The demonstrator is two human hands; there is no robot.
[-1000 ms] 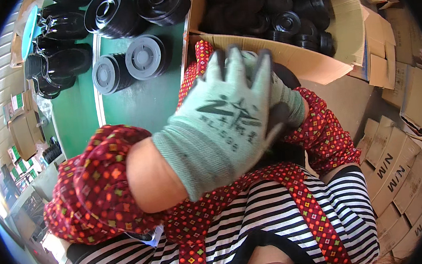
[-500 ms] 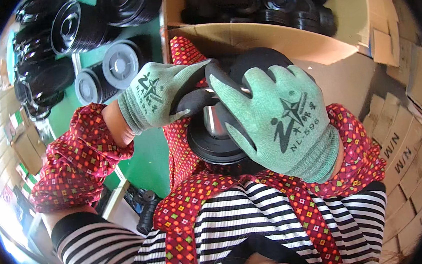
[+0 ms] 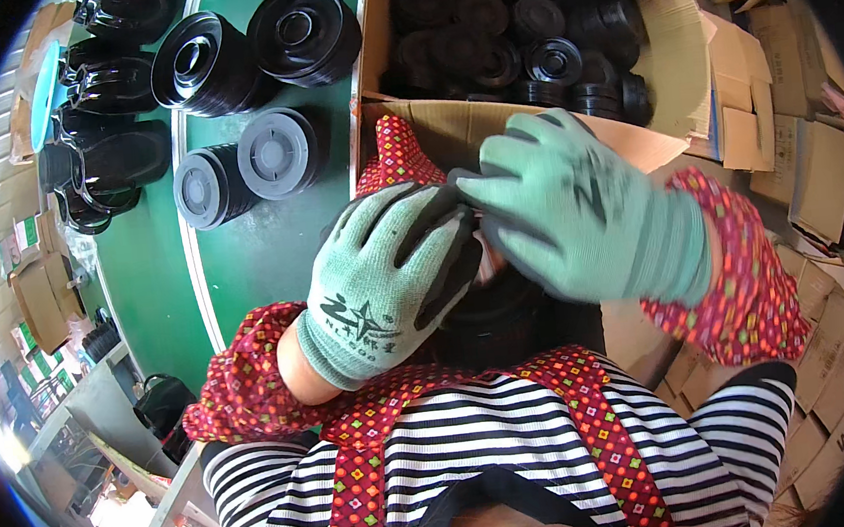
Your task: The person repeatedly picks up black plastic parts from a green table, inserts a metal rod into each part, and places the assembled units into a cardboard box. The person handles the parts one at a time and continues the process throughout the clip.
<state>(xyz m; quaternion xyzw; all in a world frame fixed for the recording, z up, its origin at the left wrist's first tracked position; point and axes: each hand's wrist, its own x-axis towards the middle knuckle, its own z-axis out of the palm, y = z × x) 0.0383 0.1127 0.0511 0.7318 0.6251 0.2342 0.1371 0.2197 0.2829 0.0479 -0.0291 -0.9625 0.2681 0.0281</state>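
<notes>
Both of my hands wear light green gloves with dark grey fingertips and meet in front of my chest. My left hand (image 3: 388, 271) is closed, its fingers curled inward toward the middle. Opposite it, my right hand (image 3: 583, 209) is closed too, thumb and fingertips bunched near the left fingertips. Whatever the fingertips grip is hidden behind the gloves. Just below them, a sliver of a shiny metal piece (image 3: 488, 260) shows between the hands. Under that is a black round part (image 3: 487, 323) close to my lap, mostly covered by the hands and in shadow.
On the green table (image 3: 272, 267) at left stand stacks of black round lids (image 3: 302, 38) and grey ribbed discs (image 3: 277, 156). Glossy black jugs (image 3: 121, 154) line its far-left side. Ahead, an open cardboard box (image 3: 519, 114) holds many black round parts. Flattened cartons (image 3: 820, 168) lie at right.
My left hand has come down and right, turning its back upward. My right hand has lifted slightly and tilted. The metal piece is now more covered, and the view has shifted.
</notes>
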